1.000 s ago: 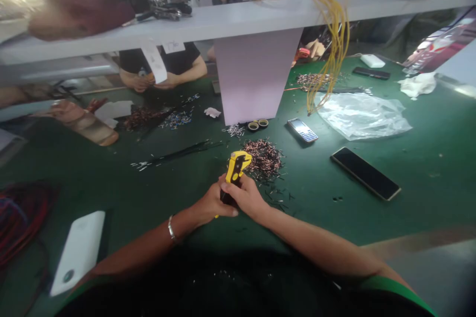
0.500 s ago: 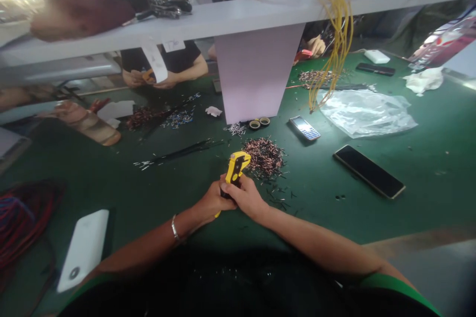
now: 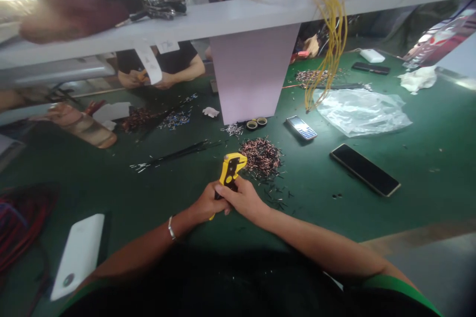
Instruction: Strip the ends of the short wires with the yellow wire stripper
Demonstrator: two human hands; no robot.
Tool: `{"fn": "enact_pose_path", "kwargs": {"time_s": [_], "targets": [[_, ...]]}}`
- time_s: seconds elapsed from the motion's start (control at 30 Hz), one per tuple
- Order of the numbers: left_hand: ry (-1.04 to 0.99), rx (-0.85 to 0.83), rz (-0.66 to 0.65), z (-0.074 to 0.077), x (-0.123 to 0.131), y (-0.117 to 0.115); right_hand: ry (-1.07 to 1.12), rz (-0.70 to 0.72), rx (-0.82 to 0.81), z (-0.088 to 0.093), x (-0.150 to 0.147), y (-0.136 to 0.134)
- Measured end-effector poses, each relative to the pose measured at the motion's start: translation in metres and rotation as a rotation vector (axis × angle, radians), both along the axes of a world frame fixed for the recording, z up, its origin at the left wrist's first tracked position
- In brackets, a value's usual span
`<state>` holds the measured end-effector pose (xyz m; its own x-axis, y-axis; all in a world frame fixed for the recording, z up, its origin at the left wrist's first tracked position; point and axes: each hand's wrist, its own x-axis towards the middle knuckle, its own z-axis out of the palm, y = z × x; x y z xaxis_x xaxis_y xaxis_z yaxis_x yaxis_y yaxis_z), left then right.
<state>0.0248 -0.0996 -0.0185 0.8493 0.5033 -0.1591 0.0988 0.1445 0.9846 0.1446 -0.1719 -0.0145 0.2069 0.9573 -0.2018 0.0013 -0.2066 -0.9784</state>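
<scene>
While my left hand (image 3: 206, 202) and right hand (image 3: 243, 199) are wrapped firmly together around a yellow-and-black hand tool (image 3: 228, 171), it juts up just beyond my grip, with a heap of wire scraps (image 3: 263, 156) near it to the right, black wires (image 3: 178, 152) off to the left, and a dark phone (image 3: 364, 170) well apart rightward

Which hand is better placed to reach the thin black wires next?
Probably the left hand: it is nearer the black wires. The right hand is farther away. Both hands are on the yellow tool.
</scene>
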Motion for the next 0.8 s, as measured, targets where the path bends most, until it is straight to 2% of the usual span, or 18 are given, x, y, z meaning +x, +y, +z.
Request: {"fn": "enact_pose_path", "kwargs": {"time_s": [0.1, 0.23, 0.3, 0.47, 0.57, 0.8], "targets": [[-0.041, -0.076, 0.011, -0.002, -0.002, 0.002, -0.229, 0.010, 0.121, 0.007, 0.016, -0.013], [-0.082, -0.246, 0.034, -0.005, -0.005, 0.003, -0.544, -0.272, 0.398, 0.015, 0.056, -0.031], [-0.101, -0.284, 0.016, -0.004, -0.005, 0.003, -0.646, -0.340, 0.456, 0.014, 0.078, -0.031], [-0.110, -0.339, -0.051, 0.004, -0.006, -0.001, -0.574, -0.171, 0.382, -0.004, 0.110, -0.007], [-0.105, -0.368, -0.045, 0.009, -0.005, -0.001, -0.585, -0.127, 0.427, -0.011, 0.117, 0.002], [-0.089, -0.409, 0.003, 0.012, -0.006, 0.000, -0.594, -0.079, 0.495, -0.008, 0.125, -0.003]]}}
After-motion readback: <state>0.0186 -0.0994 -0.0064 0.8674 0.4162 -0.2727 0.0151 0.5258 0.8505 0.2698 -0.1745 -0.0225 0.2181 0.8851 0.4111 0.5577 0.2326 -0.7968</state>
